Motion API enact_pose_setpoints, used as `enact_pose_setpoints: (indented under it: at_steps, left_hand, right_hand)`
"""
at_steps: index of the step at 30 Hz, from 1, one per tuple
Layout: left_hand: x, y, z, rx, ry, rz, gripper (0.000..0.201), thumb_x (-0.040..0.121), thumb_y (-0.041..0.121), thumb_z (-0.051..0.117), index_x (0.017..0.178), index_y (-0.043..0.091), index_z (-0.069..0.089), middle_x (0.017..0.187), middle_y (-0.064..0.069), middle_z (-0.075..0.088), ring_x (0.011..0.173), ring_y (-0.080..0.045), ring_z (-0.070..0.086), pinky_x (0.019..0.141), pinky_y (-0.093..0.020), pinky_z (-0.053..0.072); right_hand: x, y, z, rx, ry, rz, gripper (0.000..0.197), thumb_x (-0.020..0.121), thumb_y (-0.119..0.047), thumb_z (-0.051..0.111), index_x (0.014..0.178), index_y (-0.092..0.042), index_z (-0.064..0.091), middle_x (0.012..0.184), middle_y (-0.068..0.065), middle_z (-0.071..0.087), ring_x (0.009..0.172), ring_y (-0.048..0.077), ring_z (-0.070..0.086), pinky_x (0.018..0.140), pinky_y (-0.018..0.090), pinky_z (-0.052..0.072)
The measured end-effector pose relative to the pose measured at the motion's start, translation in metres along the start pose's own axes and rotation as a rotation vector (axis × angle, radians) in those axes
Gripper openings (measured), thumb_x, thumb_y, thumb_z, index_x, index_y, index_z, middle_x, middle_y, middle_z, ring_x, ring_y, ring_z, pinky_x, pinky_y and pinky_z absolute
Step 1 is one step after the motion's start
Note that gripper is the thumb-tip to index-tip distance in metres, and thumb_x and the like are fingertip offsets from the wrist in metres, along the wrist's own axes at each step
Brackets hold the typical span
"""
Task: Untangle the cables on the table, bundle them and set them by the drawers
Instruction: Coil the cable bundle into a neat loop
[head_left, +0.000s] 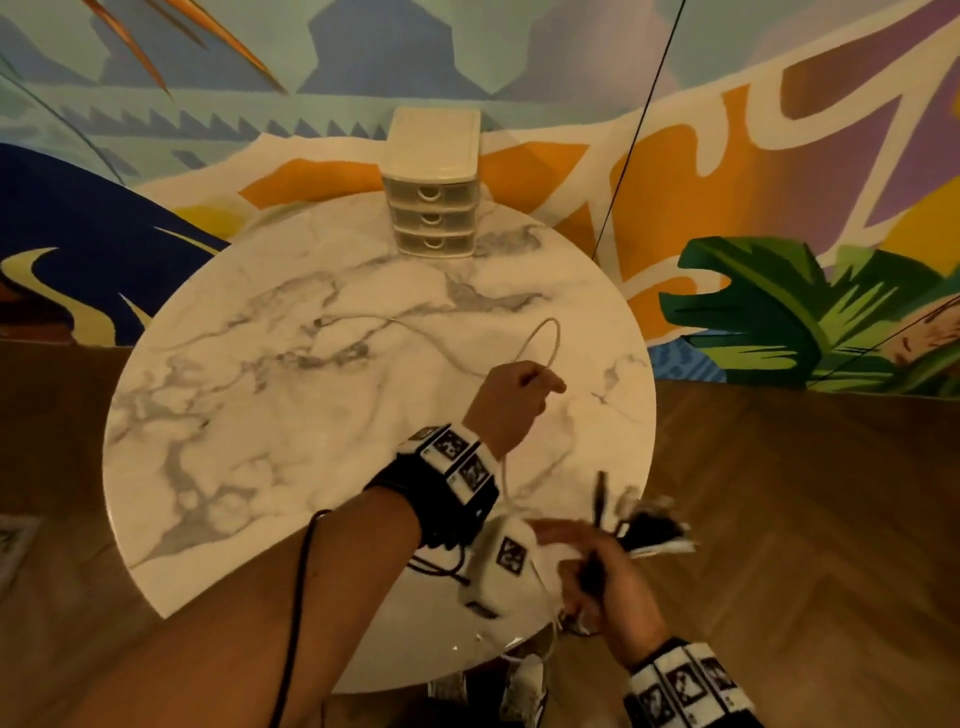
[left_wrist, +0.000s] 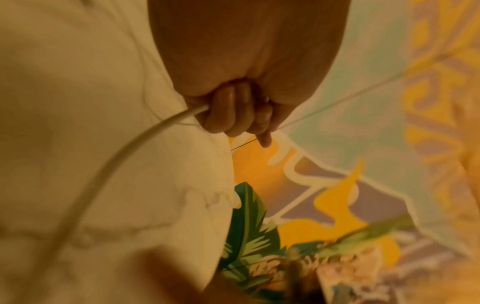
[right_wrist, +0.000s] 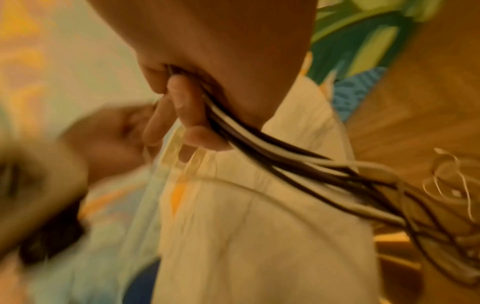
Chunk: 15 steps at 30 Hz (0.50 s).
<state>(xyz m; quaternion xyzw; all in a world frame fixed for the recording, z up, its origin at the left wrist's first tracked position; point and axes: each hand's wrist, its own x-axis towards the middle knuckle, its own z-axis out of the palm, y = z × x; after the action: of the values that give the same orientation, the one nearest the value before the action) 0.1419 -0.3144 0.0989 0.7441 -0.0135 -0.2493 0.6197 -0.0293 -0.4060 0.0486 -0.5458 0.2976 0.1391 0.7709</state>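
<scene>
The left hand (head_left: 511, 397) has its grip closed around a white cable (head_left: 549, 338), which loops up above the right half of the surface (head_left: 270, 395). The right hand (head_left: 597, 571), at the near right edge, grips a bunch of black and white cables (right_wrist: 272, 156) that trails off the edge. The drawers (head_left: 431, 208) stand at the far edge, well apart from both hands. A thin black cord (head_left: 639, 130) hangs in front of the painted wall (head_left: 779, 156).

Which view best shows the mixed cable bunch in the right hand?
Right wrist: the black and white cable bunch runs through the right hand's fingers, strands distinct. The head view shows it blurred near the table edge; the left wrist view doesn't show it.
</scene>
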Motion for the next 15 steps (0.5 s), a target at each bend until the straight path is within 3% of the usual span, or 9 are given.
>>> enact_pose_setpoints:
  at_steps: [1,2,3,5,8,11,13,15]
  left_hand:
    - [-0.005,-0.003,-0.004,0.092,-0.015,0.052,0.022,0.094,0.012,0.047,0.084,0.005,0.065,0.050,0.003,0.042,0.035,-0.001,0.036,0.040,-0.014,0.029]
    - [-0.011,-0.007,-0.007,0.195,-0.046,0.089,0.022,0.094,0.013,0.048,0.083,0.007,0.066,0.051,0.005,0.044,0.038,0.000,0.039,0.044,-0.014,0.031]
    - [-0.019,-0.011,-0.008,0.302,-0.097,0.117,0.022,0.094,0.015,0.049,0.081,0.010,0.066,0.052,0.008,0.046,0.042,0.000,0.041,0.048,-0.015,0.032]
    - [-0.034,-0.019,-0.007,0.469,-0.208,0.155,0.022,0.093,0.020,0.050,0.081,0.016,0.067,0.060,0.006,0.055,0.051,-0.001,0.045,0.056,-0.018,0.037]
    - [-0.052,-0.021,-0.002,0.575,-0.295,0.203,0.020,0.093,0.024,0.050,0.086,0.018,0.068,0.070,0.006,0.061,0.054,0.000,0.048,0.058,-0.018,0.038]
    - [-0.060,-0.022,-0.003,0.745,-0.330,0.298,0.022,0.093,0.030,0.047,0.090,0.020,0.067,0.074,0.004,0.064,0.063,-0.007,0.053,0.062,-0.027,0.043]
    - [-0.063,-0.025,-0.007,0.898,-0.372,0.364,0.022,0.093,0.033,0.045,0.088,0.022,0.064,0.070,0.005,0.059,0.064,-0.014,0.053,0.061,-0.032,0.042]
    - [-0.065,-0.029,-0.009,1.039,-0.447,0.401,0.022,0.092,0.035,0.044,0.088,0.024,0.062,0.071,0.004,0.058,0.065,-0.015,0.052,0.063,-0.032,0.043]
  right_hand:
    - [0.005,-0.004,-0.007,0.097,0.031,-0.059,0.047,0.098,-0.027,0.032,0.088,0.002,0.068,0.085,0.016,0.069,0.033,0.011,0.023,0.038,0.023,0.022]
    - [0.009,-0.012,-0.012,0.189,0.086,-0.097,0.050,0.099,-0.028,0.031,0.090,0.006,0.065,0.092,0.015,0.071,0.032,0.010,0.023,0.038,0.022,0.024]
    - [0.016,-0.020,-0.019,0.245,0.162,-0.128,0.050,0.099,-0.030,0.033,0.082,0.007,0.063,0.085,0.015,0.071,0.030,0.009,0.024,0.037,0.021,0.025]
    - [0.031,-0.035,-0.024,0.283,0.309,-0.128,0.050,0.096,-0.034,0.044,0.057,-0.003,0.050,0.053,0.009,0.055,0.028,0.010,0.029,0.035,0.019,0.025]
    - [0.051,-0.049,-0.015,0.263,0.410,-0.098,0.054,0.091,-0.035,0.057,0.048,-0.014,0.032,0.035,-0.002,0.031,0.029,0.012,0.025,0.037,0.021,0.021]
    - [0.060,-0.050,-0.006,0.189,0.338,-0.078,0.046,0.094,-0.031,0.049,0.054,-0.010,0.046,0.037,0.001,0.037,0.035,0.016,0.026,0.038,0.021,0.022]
    - [0.060,-0.051,-0.003,0.115,0.226,-0.056,0.051,0.096,-0.033,0.037,0.070,0.000,0.065,0.044,0.007,0.051,0.038,0.017,0.026,0.035,0.020,0.023]
    - [0.059,-0.055,-0.003,0.103,0.144,-0.015,0.057,0.098,-0.038,0.031,0.085,0.001,0.071,0.052,0.010,0.060,0.035,0.014,0.027,0.033,0.018,0.021]
